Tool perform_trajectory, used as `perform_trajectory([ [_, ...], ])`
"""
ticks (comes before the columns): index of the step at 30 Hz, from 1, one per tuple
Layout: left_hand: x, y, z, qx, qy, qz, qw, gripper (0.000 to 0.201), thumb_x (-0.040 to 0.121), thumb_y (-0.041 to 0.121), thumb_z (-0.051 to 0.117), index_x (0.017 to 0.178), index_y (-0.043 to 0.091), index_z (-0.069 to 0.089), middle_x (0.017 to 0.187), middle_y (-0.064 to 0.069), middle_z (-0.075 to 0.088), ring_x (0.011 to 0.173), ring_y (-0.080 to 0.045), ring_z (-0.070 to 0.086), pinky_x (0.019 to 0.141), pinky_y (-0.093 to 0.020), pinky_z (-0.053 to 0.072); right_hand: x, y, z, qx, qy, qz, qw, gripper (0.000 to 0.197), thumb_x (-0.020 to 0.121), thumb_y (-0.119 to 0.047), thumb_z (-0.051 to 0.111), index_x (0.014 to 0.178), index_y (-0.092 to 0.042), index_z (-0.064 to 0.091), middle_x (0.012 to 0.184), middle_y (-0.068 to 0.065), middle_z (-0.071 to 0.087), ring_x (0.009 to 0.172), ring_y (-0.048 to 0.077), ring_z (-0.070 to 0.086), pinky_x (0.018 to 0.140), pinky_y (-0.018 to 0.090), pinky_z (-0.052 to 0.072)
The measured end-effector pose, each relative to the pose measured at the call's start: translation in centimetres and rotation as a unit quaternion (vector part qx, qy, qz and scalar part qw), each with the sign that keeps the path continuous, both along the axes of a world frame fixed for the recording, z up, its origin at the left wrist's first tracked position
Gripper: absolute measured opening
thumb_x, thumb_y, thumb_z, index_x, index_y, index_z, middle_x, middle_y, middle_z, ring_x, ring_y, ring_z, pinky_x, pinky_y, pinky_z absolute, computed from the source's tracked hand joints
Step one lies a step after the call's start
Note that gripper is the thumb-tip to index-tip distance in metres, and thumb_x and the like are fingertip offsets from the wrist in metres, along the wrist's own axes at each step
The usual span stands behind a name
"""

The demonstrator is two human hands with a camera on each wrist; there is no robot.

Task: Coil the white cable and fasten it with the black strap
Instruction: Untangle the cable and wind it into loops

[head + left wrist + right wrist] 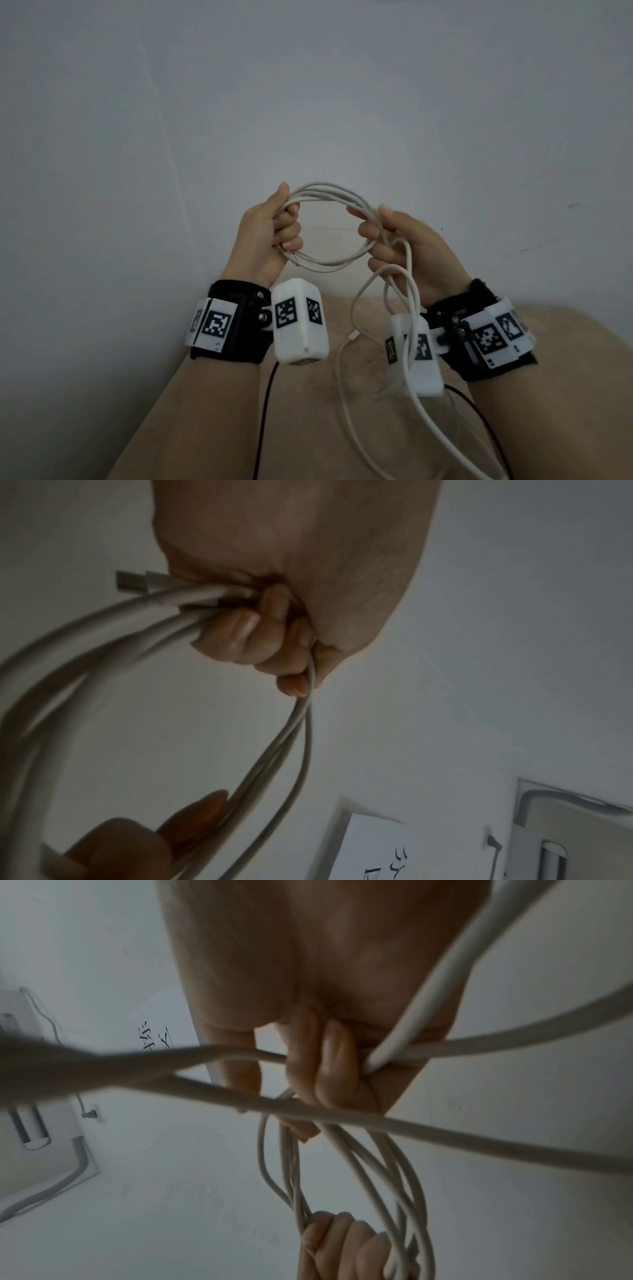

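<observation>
Hands [265,233] [400,246] grip white cable [329,265] looped in several rings.

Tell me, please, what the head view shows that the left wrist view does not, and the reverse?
Only the head view shows the slack white cable trailing from the right hand down past its wrist camera. Only the left wrist view shows a cable plug poking out beside the left hand. Both show that hand gripping the coil.
</observation>
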State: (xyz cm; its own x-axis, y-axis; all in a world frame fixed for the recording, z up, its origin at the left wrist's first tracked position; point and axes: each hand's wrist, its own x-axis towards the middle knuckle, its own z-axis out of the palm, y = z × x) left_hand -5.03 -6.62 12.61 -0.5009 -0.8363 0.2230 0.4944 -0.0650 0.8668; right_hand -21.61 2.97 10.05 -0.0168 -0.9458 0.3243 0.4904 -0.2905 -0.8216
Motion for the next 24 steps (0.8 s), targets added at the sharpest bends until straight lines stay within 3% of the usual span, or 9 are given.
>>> perform_trajectory([
  [6, 0.02, 0.50, 0.33, -0.040, -0.012, 0.018, 0.999, 0.039, 0.100, 0.031, 0.044, 0.067, 0.011, 0.047, 0.042, 0.010, 0.024, 0.031, -0.002, 0.017, 0.033, -0.015, 0.016, 0.06, -0.10, 0.02, -0.003, 0.047, -0.075, 0.996, 0.030, 0.087, -0.028, 0.052, 0.102, -0.005, 0.063, 0.065, -0.004, 0.046, 0.036, 0.003, 0.024, 0.042, 0.024, 0.013],
  [11, -0.16, 0.68, 0.31, -0.061, -0.030, 0.025, 0.997, 0.041, 0.100, 0.035, 0.043, 0.065, 0.013, 0.044, 0.041, 0.010, 0.022, 0.030, -0.002, 0.016, 0.033, -0.013, 0.014, 0.13, -0.10, 0.05, 0.004, 0.053, -0.070, 0.996, 0.025, 0.088, -0.029, 0.050, 0.095, -0.007, 0.059, 0.064, -0.004, 0.044, 0.035, 0.003, 0.025, 0.039, 0.023, 0.012],
  [16, -0.05, 0.63, 0.17, -0.079, -0.050, -0.001, 0.996, 0.040, 0.098, 0.036, 0.046, 0.070, 0.009, 0.053, 0.043, 0.008, 0.024, 0.034, -0.006, 0.024, 0.038, -0.018, 0.027, -0.26, -0.16, 0.00, -0.001, 0.041, -0.088, 0.995, 0.024, 0.086, -0.026, 0.051, 0.092, -0.005, 0.060, 0.062, -0.003, 0.042, 0.033, 0.003, 0.024, 0.038, 0.022, 0.013],
  [19, 0.30, 0.41, 0.10, -0.122, -0.141, 0.004, 0.983, 0.047, 0.098, 0.043, 0.043, 0.072, 0.008, 0.059, 0.043, 0.005, 0.032, 0.039, -0.011, 0.035, 0.045, -0.022, 0.036, -0.27, -0.07, -0.08, 0.019, 0.095, -0.100, 0.990, 0.022, 0.089, -0.023, 0.051, 0.092, -0.003, 0.062, 0.061, -0.003, 0.044, 0.033, 0.003, 0.023, 0.038, 0.022, 0.011],
  [24, 0.49, 0.71, 0.05, -0.237, -0.335, 0.043, 0.911, 0.058, 0.098, 0.051, 0.037, 0.075, 0.008, 0.068, 0.046, 0.004, 0.041, 0.042, -0.012, 0.039, 0.048, -0.023, 0.036, 0.45, -0.02, -0.38, 0.040, 0.226, -0.106, 0.967, 0.024, 0.097, -0.016, 0.046, 0.087, -0.005, 0.065, 0.056, -0.004, 0.044, 0.034, 0.003, 0.024, 0.039, 0.022, 0.010],
])
